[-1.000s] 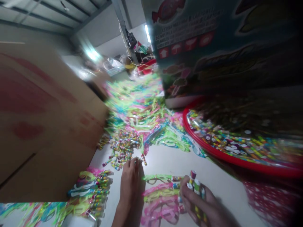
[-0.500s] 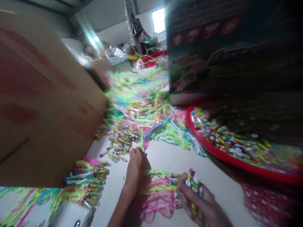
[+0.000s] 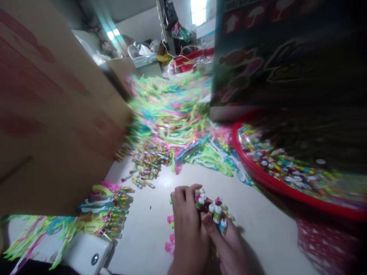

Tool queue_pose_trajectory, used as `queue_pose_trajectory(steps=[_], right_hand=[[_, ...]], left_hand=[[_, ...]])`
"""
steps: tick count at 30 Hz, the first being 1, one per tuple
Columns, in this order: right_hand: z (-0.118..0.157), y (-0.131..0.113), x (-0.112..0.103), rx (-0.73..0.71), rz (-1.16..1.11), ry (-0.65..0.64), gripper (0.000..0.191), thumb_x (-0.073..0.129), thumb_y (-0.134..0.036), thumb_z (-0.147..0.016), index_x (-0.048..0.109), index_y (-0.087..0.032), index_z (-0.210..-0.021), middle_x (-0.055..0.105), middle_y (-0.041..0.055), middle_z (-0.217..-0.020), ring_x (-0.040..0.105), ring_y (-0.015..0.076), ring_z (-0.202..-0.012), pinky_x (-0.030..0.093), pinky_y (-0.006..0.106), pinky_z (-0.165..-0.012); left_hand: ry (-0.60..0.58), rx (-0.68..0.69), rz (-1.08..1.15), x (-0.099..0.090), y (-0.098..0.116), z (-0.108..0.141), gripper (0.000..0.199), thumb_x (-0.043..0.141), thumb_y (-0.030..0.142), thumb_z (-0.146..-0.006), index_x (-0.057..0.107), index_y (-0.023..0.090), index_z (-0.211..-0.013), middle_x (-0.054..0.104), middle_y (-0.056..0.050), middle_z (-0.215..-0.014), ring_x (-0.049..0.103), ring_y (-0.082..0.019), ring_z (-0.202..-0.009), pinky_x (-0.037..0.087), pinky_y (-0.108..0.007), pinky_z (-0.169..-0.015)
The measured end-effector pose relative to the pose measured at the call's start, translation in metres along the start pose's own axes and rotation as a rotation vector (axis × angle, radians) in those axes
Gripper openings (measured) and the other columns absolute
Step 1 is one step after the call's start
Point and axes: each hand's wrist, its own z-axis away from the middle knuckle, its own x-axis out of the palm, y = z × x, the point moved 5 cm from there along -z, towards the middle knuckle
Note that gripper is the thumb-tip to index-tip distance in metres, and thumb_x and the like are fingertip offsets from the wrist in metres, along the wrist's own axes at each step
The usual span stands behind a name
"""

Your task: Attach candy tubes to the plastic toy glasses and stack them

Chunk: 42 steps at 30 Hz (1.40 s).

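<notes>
Both hands are closed on a bunch of small striped candy tubes (image 3: 217,214), held above a white surface (image 3: 266,244) at the near centre. The left hand (image 3: 186,217) curls over from the left; the right hand (image 3: 226,240) supports from below. Long axes lie roughly parallel, white caps pointing up and far; a snug, even grip appears best for keeping them aligned. Loose tubes (image 3: 146,164) and neon plastic glasses (image 3: 172,114) lie far; a red plastic tub (image 3: 258,178) lies right.

1. A cluttered stockroom serving as a packing area, daylight showing at a distant window (image 3: 197,11).
2. A large brown cardboard carton (image 3: 51,114) and a dark printed carton with red handling symbols (image 3: 272,57) stood close by.
3. Neon plastic pieces (image 3: 172,114) lay heaped across a pale surface (image 3: 266,236).
4. A round red plastic tub (image 3: 266,185) held small striped tubes (image 3: 286,168).
</notes>
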Motion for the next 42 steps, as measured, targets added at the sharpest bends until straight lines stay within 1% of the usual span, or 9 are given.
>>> queue_pose_trajectory(steps=[7, 11, 15, 19, 23, 26, 29, 36, 42], right_hand=[[-0.009, 0.001, -0.011, 0.063, -0.041, 0.061, 0.072, 0.101, -0.056, -0.063, 0.078, -0.021, -0.121, 0.082, 0.0121, -0.118, 0.076, 0.0369, -0.118, 0.064, 0.04, -0.094], [-0.007, -0.003, -0.008, 0.057, -0.155, 0.13, 0.069, 0.103, -0.05, -0.058, 0.079, -0.021, -0.117, 0.083, 0.0096, -0.116, 0.077, 0.0356, -0.114, 0.066, 0.037, -0.087], [-0.008, 0.003, -0.009, 0.153, -0.23, 0.112, 0.059, 0.101, -0.052, -0.066, 0.08, -0.022, -0.111, 0.083, 0.0076, -0.102, 0.08, 0.0303, -0.094, 0.064, 0.032, -0.067], [-0.015, 0.008, -0.013, 0.298, -0.38, -0.002, 0.045, 0.101, -0.046, -0.071, 0.081, -0.02, -0.103, 0.079, 0.0049, -0.088, 0.065, 0.0135, -0.056, 0.06, 0.025, -0.056], [-0.025, -0.008, -0.015, 0.3, -0.559, -0.286, 0.024, 0.091, -0.035, -0.089, 0.077, -0.016, -0.093, 0.071, 0.0028, -0.08, 0.027, -0.0019, -0.041, 0.035, 0.011, -0.039], [-0.033, -0.02, -0.025, 0.28, -0.631, -0.251, 0.027, 0.094, -0.031, -0.084, 0.075, -0.014, -0.093, 0.068, 0.0046, -0.083, 0.026, -0.0009, -0.043, 0.024, 0.011, -0.033], [-0.037, -0.026, -0.027, 0.315, -0.659, -0.19, 0.041, 0.101, -0.032, -0.072, 0.075, -0.013, -0.097, 0.064, 0.0028, -0.078, 0.025, 0.0003, -0.042, 0.024, 0.012, -0.03], [-0.036, -0.035, -0.028, 0.195, -0.644, -0.205, 0.046, 0.1, -0.024, -0.074, 0.077, -0.017, -0.113, 0.066, 0.0052, -0.095, 0.048, 0.0057, -0.06, 0.032, 0.007, -0.033], [-0.031, -0.032, -0.034, 0.129, -0.496, -0.227, 0.058, 0.098, -0.015, -0.071, 0.074, -0.025, -0.123, 0.064, 0.0032, -0.099, 0.04, 0.0057, -0.059, 0.041, 0.009, -0.04]], left_hand=[[-0.17, 0.237, -0.09, 0.008, -0.004, -0.002, 0.056, 0.059, 0.019, -0.101, 0.049, 0.026, -0.156, 0.06, -0.013, -0.126, 0.057, -0.026, -0.111, 0.055, -0.038, -0.094], [-0.103, 0.386, -0.168, 0.006, 0.006, 0.012, 0.067, 0.049, 0.02, -0.105, 0.031, 0.023, -0.169, 0.063, -0.015, -0.125, 0.055, -0.028, -0.109, 0.05, -0.04, -0.093], [-0.117, 0.462, -0.227, 0.006, 0.022, 0.021, 0.079, 0.043, 0.018, -0.103, 0.013, 0.011, -0.175, 0.062, -0.02, -0.14, 0.053, -0.031, -0.12, 0.046, -0.047, -0.103], [-0.204, 0.519, -0.129, -0.013, 0.024, 0.003, 0.07, 0.038, 0.017, -0.106, 0.021, 0.015, -0.173, 0.068, -0.015, -0.133, 0.06, -0.025, -0.112, 0.05, -0.041, -0.099], [-0.085, 0.318, -0.223, -0.061, -0.024, -0.057, 0.042, 0.041, 0.022, -0.11, 0.054, 0.02, -0.15, 0.071, -0.01, -0.122, 0.066, -0.02, -0.106, 0.053, -0.033, -0.095], [-0.109, 0.082, -0.668, -0.081, -0.084, -0.098, 0.03, 0.042, 0.023, -0.109, 0.066, 0.016, -0.125, 0.072, -0.011, -0.114, 0.066, -0.023, -0.104, 0.051, -0.034, -0.092], [-0.156, 0.038, -0.797, -0.081, -0.121, -0.111, 0.025, 0.044, 0.02, -0.106, 0.069, 0.015, -0.106, 0.07, -0.012, -0.103, 0.064, -0.024, -0.098, 0.048, -0.033, -0.085], [-0.162, 0.064, -0.861, -0.07, -0.128, -0.1, 0.021, 0.043, 0.02, -0.107, 0.063, 0.016, -0.113, 0.068, -0.015, -0.113, 0.059, -0.028, -0.104, 0.045, -0.036, -0.091], [-0.144, 0.059, -0.85, -0.067, -0.126, -0.102, 0.02, 0.043, 0.017, -0.106, 0.063, 0.015, -0.105, 0.067, -0.015, -0.106, 0.058, -0.028, -0.102, 0.045, -0.037, -0.091]])
